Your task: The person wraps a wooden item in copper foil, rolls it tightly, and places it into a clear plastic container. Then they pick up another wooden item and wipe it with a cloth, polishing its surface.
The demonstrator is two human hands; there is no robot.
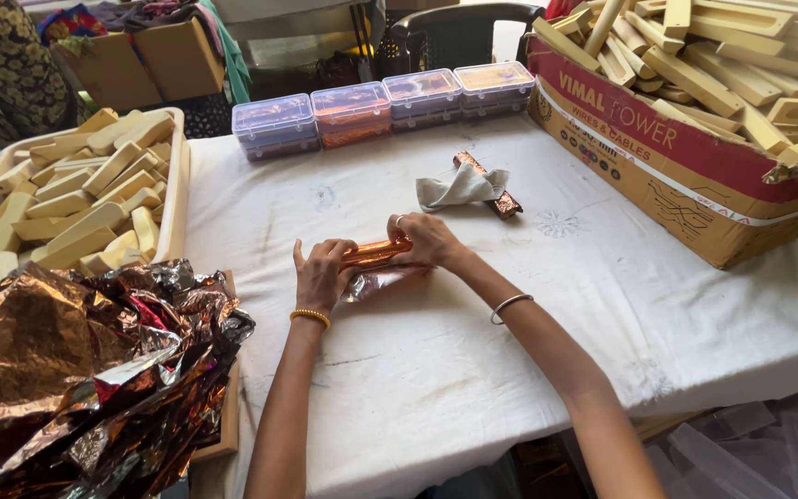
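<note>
foil-wrapped bar (pixel 376 251) ends covered by left hand (pixel 322 274) and right hand (pixel 429 240), grey cloth (pixel 461 188) hiding middle of second wrapped bar (pixel 501 200), cardboard box (pixel 685 176) cut off right, foil heap (pixel 76 370) cut off bottom-left

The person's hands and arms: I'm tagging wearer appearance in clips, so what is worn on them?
Both forearms are bare, with no sleeves in view. The left hand has a beaded gold bangle at the wrist. The right hand wears a thin silver ring on a finger and a slim silver bangle up the forearm.
</note>
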